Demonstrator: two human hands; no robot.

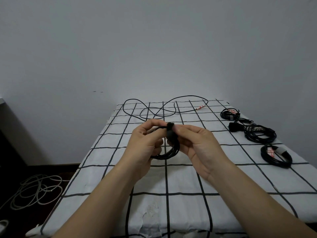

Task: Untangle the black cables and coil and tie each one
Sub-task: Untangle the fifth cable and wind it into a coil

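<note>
I hold a coiled black cable [169, 153] above the middle of the table. My left hand [145, 145] grips the coil's left side with curled fingers. My right hand [197, 145] pinches a black strap [170, 133] wrapped around the top of the coil. A loose black cable [154, 109] lies in wide loops at the table's far edge, with a red-and-white tag [200, 107] near its right end. Three tied black coils lie along the right side: a far coil [229, 114], a middle coil [259, 134] and a near coil [276, 156].
The table wears a white cloth with a black grid [171, 203]. A black plug [233, 126] lies beside the middle coil. On the dark floor at the left sits a loose pile of grey cable [37, 189]. A plain wall stands behind the table.
</note>
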